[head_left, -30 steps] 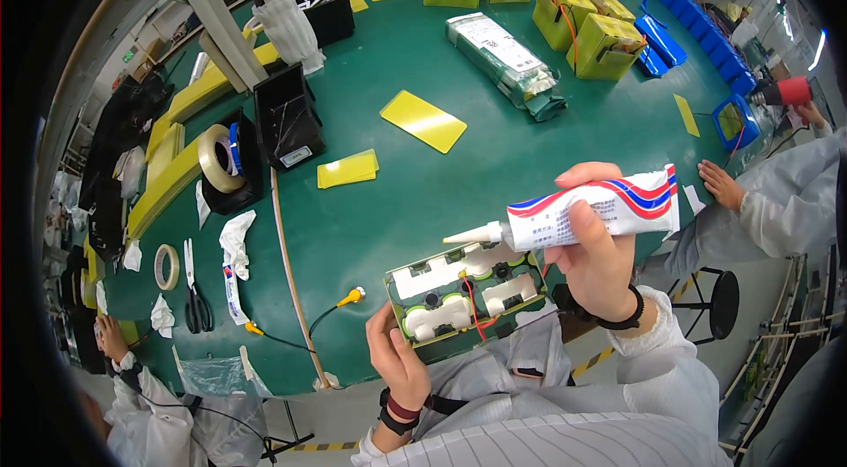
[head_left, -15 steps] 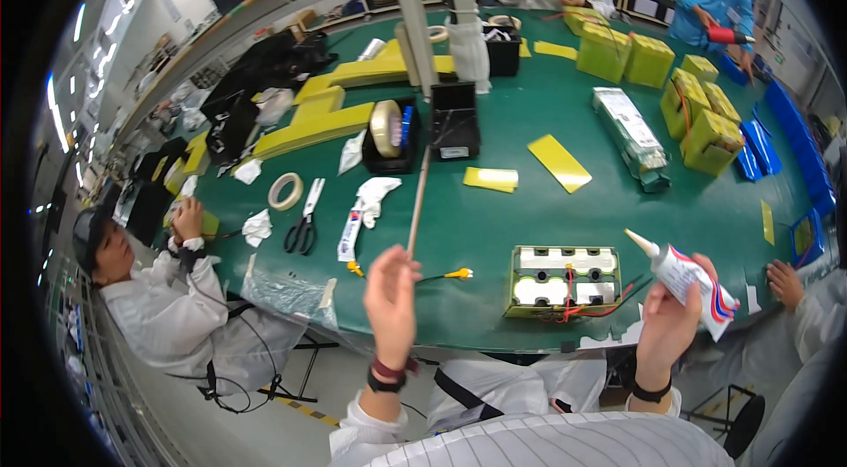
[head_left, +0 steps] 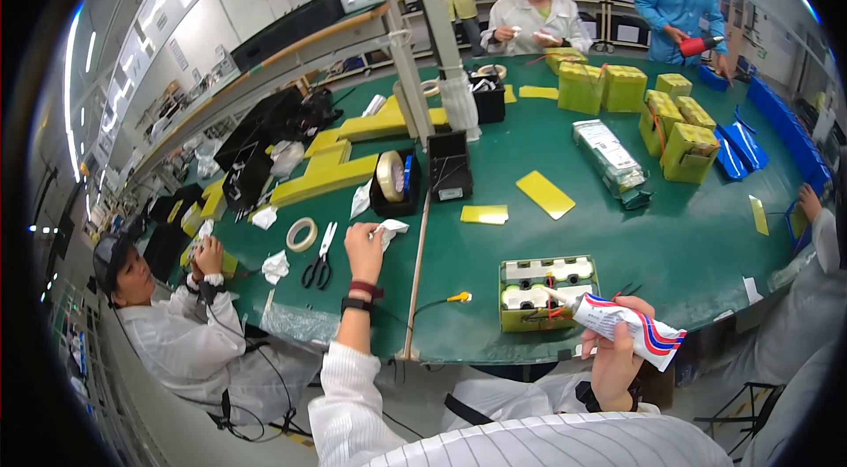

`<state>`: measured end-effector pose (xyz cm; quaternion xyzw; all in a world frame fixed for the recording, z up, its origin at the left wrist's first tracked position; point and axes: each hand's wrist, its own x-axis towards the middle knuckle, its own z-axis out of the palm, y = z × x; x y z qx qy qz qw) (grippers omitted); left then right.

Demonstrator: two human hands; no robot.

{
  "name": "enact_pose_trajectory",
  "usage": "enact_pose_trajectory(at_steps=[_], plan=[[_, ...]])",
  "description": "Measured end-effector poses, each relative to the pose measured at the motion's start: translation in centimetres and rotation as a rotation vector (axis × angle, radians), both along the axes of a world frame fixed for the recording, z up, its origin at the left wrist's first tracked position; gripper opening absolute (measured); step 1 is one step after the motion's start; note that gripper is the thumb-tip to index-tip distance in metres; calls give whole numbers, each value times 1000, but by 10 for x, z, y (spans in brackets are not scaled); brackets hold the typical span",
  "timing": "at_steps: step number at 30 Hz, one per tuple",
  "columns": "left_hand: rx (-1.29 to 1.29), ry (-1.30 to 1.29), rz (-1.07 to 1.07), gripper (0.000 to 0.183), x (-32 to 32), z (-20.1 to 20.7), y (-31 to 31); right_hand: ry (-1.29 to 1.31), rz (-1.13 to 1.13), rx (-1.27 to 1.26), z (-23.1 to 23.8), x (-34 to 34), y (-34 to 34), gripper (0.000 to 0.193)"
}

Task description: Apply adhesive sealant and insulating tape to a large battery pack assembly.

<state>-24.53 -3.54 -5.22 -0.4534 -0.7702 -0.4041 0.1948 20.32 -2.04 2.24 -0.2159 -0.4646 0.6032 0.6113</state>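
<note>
In my right hand (head_left: pixel 616 370) is a white glue tube (head_left: pixel 648 336) with red and blue stripes, my fingers closed round it. Its pale nozzle points left, in front of or over a battery pack (head_left: pixel 520 321) with a yellow-green casing, white top strips and red wires. My left hand (head_left: pixel 363 253) reaches forward across the table, its fingers closed on a crumpled white tissue (head_left: pixel 393 229). The hand and wrist cover the spot behind them. A cable with a yellow connector (head_left: pixel 459 297) lies between my arms.
Scissors (head_left: pixel 319 264), a tape roll (head_left: pixel 302 235) and black bins (head_left: pixel 450 176) lie on the green table (head_left: pixel 476 246). Wrapped battery packs (head_left: pixel 691 152) stand at the far right. A co-worker (head_left: pixel 190 299) sits at left; a sleeved arm (head_left: pixel 825 246) rests at right.
My left hand has moved forward and left onto the tissue. The glue tube has come down and left, its nozzle now at the battery pack. The view has shifted.
</note>
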Motion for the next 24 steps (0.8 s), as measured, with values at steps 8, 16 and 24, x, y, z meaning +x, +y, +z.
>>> enact_pose_trajectory(at_steps=[8, 16, 24], plan=[[496, -1255, -734, 23, 163, 85, -47, 119, 222, -113, 6, -25, -1, 32], [464, -1597, -922, 26, 234, 108, -78, 284, 437, -205, 12, -39, -15, 33], [529, -1162, -927, 26, 245, 92, -71, 275, 480, -262, 12, -34, -21, 34]])
